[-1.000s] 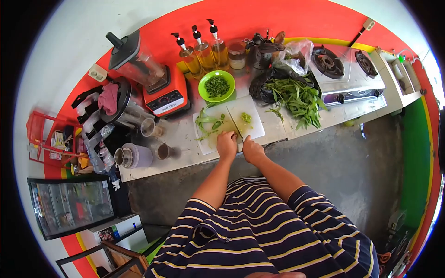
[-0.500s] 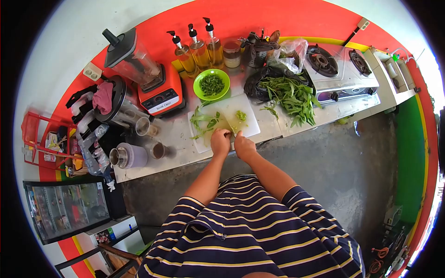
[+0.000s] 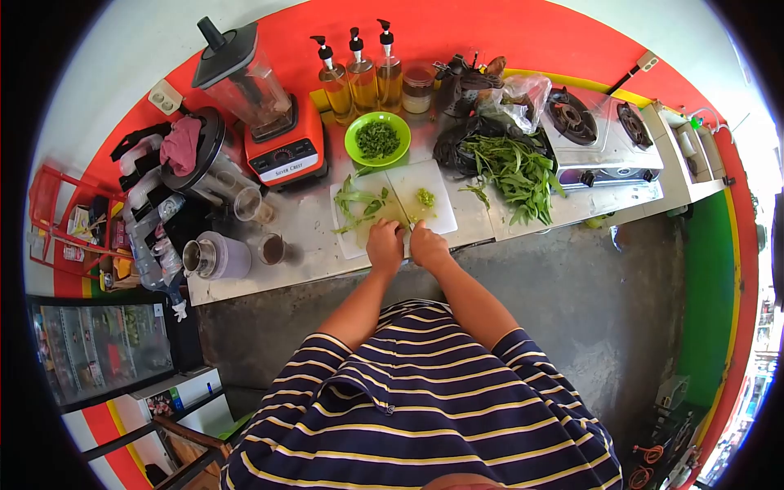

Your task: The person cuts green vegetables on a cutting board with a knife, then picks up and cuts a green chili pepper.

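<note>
A white cutting board (image 3: 443,214) lies near the counter's front edge, with both hands at its near side. My right hand (image 3: 429,246) is closed around the handle of a knife (image 3: 398,196), whose blade points away over the board. Close beside it, my left hand (image 3: 385,243) has its fingers curled in; what they grip is hidden. Leafy green stems (image 3: 359,206) lie on the board left of the blade. To its right sits a small heap of chopped green pieces (image 3: 425,197). Behind the board stands a lime-green bowl (image 3: 351,149) holding chopped greens (image 3: 377,140).
A red blender (image 3: 282,155), a clear cup (image 3: 251,206), a glass (image 3: 272,248) and a lilac container (image 3: 229,255) stand to the left. Pump bottles (image 3: 363,86) line the back. Rightward are a leafy bunch (image 3: 518,175) in a black bag and a gas stove (image 3: 604,139).
The camera view has shifted slightly. Both hands stay together at the board's near edge, and the knife blade now shows more plainly over the board.
</note>
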`<state>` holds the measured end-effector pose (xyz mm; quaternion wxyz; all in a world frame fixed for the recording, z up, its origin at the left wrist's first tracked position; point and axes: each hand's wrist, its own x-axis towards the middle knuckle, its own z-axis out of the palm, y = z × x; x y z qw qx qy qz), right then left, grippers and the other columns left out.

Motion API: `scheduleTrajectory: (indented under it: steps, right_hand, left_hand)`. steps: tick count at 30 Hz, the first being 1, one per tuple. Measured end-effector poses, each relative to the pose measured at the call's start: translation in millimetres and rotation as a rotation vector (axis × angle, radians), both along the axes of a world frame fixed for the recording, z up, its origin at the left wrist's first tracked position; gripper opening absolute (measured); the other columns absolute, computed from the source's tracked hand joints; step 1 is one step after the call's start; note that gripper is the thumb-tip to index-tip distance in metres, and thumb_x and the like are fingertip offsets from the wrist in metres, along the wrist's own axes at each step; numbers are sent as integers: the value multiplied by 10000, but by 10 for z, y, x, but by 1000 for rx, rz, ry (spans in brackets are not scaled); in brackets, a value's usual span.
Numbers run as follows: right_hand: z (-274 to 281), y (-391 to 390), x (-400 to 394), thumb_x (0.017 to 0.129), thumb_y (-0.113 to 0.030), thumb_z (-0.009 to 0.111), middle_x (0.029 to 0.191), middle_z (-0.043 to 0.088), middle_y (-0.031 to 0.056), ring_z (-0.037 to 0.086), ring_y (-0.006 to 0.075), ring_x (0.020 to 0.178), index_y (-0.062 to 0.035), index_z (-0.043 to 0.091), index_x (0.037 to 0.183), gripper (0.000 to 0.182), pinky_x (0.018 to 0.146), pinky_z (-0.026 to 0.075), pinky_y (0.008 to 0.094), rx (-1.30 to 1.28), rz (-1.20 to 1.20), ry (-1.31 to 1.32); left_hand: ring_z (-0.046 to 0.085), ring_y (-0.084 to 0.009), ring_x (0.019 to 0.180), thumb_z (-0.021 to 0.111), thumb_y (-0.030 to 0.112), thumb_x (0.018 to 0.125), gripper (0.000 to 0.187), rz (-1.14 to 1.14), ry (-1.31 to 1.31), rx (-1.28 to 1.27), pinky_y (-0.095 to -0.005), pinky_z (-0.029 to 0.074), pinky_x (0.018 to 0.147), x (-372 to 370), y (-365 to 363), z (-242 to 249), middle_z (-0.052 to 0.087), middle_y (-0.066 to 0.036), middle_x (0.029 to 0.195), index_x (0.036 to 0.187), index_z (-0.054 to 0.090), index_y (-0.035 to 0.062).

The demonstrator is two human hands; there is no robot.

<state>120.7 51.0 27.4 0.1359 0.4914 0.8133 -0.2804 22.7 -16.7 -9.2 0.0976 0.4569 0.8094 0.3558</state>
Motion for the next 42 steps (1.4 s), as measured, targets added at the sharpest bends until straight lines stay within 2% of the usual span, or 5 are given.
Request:
scheduleTrajectory:
  steps: [11,19,25,37,42]
  right_hand:
    - [64,-79,-11,931,-90,554,1136,687,273,686,402,1073,34,429,1211,331,911,554,464,-3,-32,-2]
    - [-13,-318,28,950,-96,535,1095,704,258,711,381,1019,24,432,1199,296,865,575,456,56,-34,-17]
    - [41,-204,-19,960,-102,524,1044,717,249,722,371,988,22,418,1191,283,852,581,452,57,38,-16]
    - [-126,-245,105,957,-120,529,1042,709,270,708,421,979,15,414,1199,300,851,572,488,38,-21,35]
    - [-144,-168,292,959,-124,515,1051,703,282,702,433,986,15,423,1216,307,865,561,501,48,-33,28]
  left_hand:
    - [625,-319,943,649,159,863,137,-100,131,-73,-467,532,777,-43,-68,51,649,-85,936,928,741,81]
    - [702,-322,870,701,168,828,99,46,-216,-240,-435,549,762,-143,60,87,729,-97,879,873,767,109]
    - [702,-322,864,753,115,785,86,68,-285,-238,-438,547,753,-201,85,89,725,-107,871,865,736,89]
    - [649,-370,802,730,102,789,74,-19,3,-9,-467,506,705,-141,-50,-67,656,-164,814,831,714,42]
    - [651,-376,887,719,125,818,70,-46,-28,-137,-478,527,762,-127,-58,0,663,-157,892,853,720,64]
